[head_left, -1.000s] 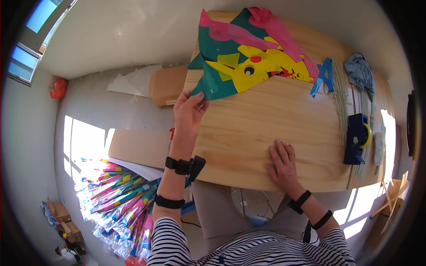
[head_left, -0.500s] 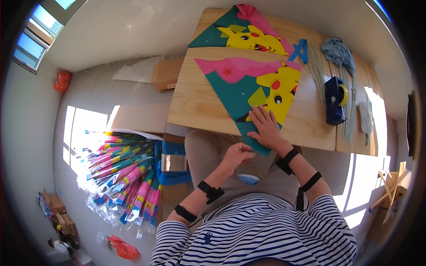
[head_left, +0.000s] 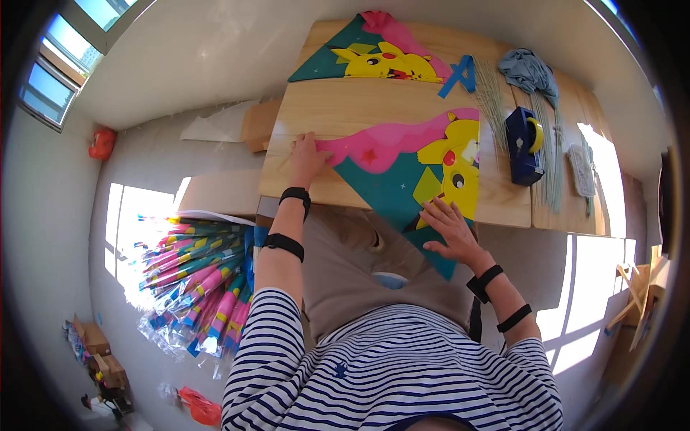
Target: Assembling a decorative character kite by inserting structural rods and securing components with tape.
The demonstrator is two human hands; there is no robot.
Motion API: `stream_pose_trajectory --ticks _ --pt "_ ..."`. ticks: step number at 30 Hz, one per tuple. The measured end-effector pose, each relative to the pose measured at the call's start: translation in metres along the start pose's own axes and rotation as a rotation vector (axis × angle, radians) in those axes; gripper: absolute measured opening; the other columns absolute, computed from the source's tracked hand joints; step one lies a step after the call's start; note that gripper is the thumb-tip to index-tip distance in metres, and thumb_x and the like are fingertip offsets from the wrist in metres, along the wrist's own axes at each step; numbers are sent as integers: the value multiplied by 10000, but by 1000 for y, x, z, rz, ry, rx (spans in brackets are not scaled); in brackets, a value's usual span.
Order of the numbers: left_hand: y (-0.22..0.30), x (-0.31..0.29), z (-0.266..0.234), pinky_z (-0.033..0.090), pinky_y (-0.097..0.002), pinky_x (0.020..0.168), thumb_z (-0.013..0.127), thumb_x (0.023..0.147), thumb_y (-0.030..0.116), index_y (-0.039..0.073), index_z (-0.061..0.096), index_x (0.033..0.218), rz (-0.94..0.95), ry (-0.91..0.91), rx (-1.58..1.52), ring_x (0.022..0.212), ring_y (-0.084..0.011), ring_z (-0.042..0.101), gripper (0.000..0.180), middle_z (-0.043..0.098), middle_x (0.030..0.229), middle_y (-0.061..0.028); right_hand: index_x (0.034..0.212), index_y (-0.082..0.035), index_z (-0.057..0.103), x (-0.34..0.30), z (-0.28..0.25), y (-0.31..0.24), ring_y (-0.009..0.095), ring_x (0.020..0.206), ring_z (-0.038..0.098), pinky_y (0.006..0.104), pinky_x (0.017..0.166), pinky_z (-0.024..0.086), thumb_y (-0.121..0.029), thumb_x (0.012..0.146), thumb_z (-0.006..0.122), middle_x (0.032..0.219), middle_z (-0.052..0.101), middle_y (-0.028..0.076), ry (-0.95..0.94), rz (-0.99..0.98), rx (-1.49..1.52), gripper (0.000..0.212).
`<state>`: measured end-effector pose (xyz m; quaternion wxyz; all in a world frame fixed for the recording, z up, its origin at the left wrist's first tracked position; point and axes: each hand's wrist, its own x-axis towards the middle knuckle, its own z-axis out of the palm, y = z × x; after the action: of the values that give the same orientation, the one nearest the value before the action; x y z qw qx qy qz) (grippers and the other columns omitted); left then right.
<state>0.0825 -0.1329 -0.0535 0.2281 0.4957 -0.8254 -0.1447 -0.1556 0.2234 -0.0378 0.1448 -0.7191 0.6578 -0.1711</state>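
Note:
A triangular kite sail [head_left: 388,190], teal and pink with a yellow cartoon animal, lies flat on the wooden table, its lower tip hanging over the front edge toward my lap. At its left corner my left hand [head_left: 307,161] is closed, thumb and fingers at the pink tip. My right hand [head_left: 453,233] lies open with spread fingers on the yellow and teal part near the lower tip. Farther back rests a second sail [head_left: 392,63] with the same print, seemingly folded, its pink part bunched at the top.
To the right are blue strips [head_left: 460,75], thin sticks [head_left: 492,97], a dark blue tape dispenser [head_left: 523,147] with yellow tape, a grey cloth [head_left: 528,72] and a clear package [head_left: 581,171]. Many plastic-wrapped colourful rolls [head_left: 198,280] pile up at left, near a cardboard box [head_left: 260,126].
My left hand has moved from above my lap up to the sail's left corner. That corner now lies nearer to me. My right hand stays flat on the sail. The view has shifted slightly.

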Motion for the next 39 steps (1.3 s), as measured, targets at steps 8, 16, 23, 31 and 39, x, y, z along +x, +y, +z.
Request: stream_pose_trajectory --ticks 8,16,23,31,39 --pt "3 11 -9 549 -421 761 826 704 107 45 628 1001 -161 -190 -188 926 -308 658 363 675 980 -117 1453 -147 514 0 1 -2 330 1486 300 573 1208 179 -495 895 661 1566 425 75 48 25 40 674" --pt "60 -1 -50 600 -283 736 687 834 -83 28 592 1067 -463 -89 -1305 799 -178 684 275 676 929 -70 1413 -125 544 34 12 -15 344 1465 320 596 1192 194 -470 883 675 1535 457 78 113 43 50 646" --pt "122 -9 -60 533 -230 664 706 823 -61 17 618 1041 -2 -140 -1085 763 -107 663 248 698 851 -59 1406 -51 518 96 0 -34 363 1262 543 452 1041 452 -162 807 778 1484 486 165 429 80 412 663" --pt "176 -16 -115 476 -221 592 654 762 -93 24 636 852 200 -229 -970 678 -61 595 148 633 724 2 1388 -28 516 160 -94 -67 258 908 694 327 798 555 13 771 767 1384 548 170 648 -29 693 668" --pt "178 -14 -118 457 -192 554 724 821 -36 63 600 826 196 -250 -980 673 -42 588 159 617 758 26 1109 7 692 158 -106 -94 180 784 679 295 695 525 49 831 679 902 701 119 738 -62 751 282"
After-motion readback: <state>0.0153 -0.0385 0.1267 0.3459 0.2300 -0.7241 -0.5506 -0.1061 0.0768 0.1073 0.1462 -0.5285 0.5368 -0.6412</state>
